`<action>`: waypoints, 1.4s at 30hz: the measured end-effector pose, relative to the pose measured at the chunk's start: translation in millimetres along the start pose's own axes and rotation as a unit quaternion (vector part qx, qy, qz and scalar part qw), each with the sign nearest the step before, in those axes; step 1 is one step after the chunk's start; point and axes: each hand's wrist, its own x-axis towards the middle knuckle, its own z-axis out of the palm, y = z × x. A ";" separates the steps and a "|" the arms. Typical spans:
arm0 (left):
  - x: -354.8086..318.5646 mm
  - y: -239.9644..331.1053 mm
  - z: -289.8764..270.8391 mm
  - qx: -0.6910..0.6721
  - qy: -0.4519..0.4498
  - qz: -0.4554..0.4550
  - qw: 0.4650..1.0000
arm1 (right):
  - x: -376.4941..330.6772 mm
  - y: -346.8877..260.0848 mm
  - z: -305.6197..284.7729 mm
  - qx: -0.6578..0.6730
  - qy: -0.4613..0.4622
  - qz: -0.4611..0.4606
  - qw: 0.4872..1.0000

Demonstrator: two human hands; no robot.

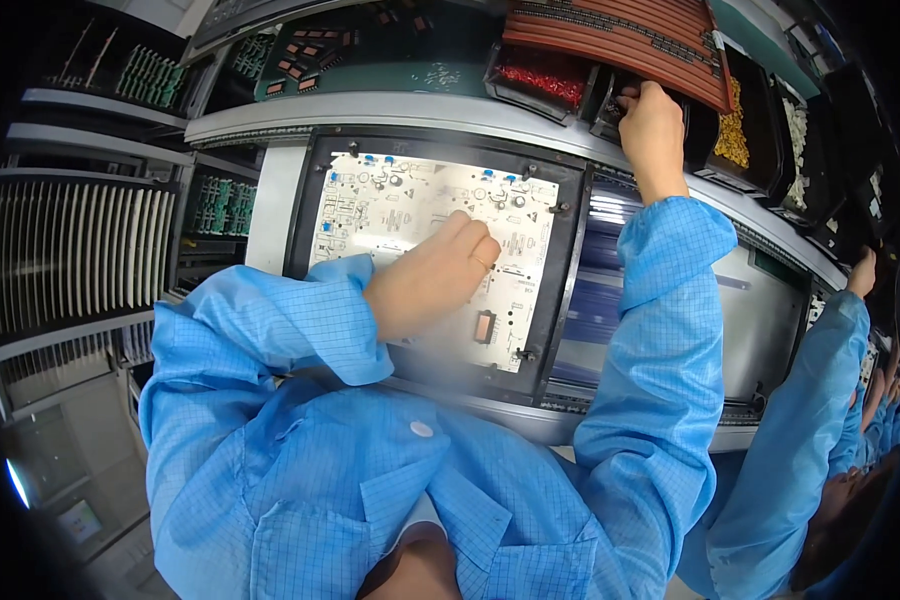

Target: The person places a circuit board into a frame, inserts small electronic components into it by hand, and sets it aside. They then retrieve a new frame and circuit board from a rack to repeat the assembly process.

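Note:
A white circuit board lies in a black carrier frame in front of me, with small blue, black and silver parts along its far side. My left hand is over the middle of the board, its fingers curled down and closed. What they hold, if anything, is hidden beneath the hand. An orange-topped component sits on the board's near right part. Farther right, my right hand reaches into a black parts bin beneath a stack of orange-brown tubes. Its fingers are bent together, their tips partly hidden.
Bins of red parts, yellow parts and white parts line the far side. A green tray holds loose components. Racks of boards stand left. A co-worker's blue sleeve reaches in at the right.

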 end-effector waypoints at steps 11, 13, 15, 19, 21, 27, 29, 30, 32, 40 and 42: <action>-3.5 -4.5 10.6 -0.084 0.055 -0.009 0.995 | 2.4 4.8 3.1 0.028 0.011 -0.025 0.999; -3.6 -4.0 10.0 -0.074 0.049 -0.006 0.996 | 1.9 4.6 2.9 0.025 0.012 -0.024 0.999; -3.7 -3.4 10.4 -0.065 0.043 -0.001 0.997 | 0.2 8.0 2.6 0.046 0.041 -0.036 0.997; -2.4 -2.1 7.9 -0.071 0.068 0.005 0.995 | -13.1 -0.6 -6.8 0.091 0.048 -0.026 0.994; 1.4 -3.6 1.9 -0.082 0.088 0.002 0.993 | -26.2 -5.0 -17.0 0.134 0.109 -0.053 0.984; 23.4 -39.8 -6.0 -0.061 0.182 -0.039 0.981 | -88.0 -49.7 -73.3 0.321 0.036 -0.058 0.944; 29.5 -43.2 -0.3 -0.055 0.184 -0.032 0.981 | -109.6 -59.6 -97.4 0.342 0.007 -0.047 0.938; 32.1 -43.1 1.3 -0.045 0.196 -0.024 0.979 | -119.9 -61.0 -107.0 0.346 -0.006 -0.038 0.938; 35.3 -44.3 5.1 -0.036 0.205 -0.016 0.978 | -139.2 -57.7 -115.8 0.348 -0.004 -0.032 0.937; 41.8 -40.3 5.8 0.014 0.186 -0.007 0.982 | -175.7 -38.9 -105.8 0.401 0.008 0.112 0.909; 43.3 -40.1 4.9 0.018 0.182 -0.006 0.983 | -176.2 -37.2 -103.7 0.410 0.009 0.125 0.903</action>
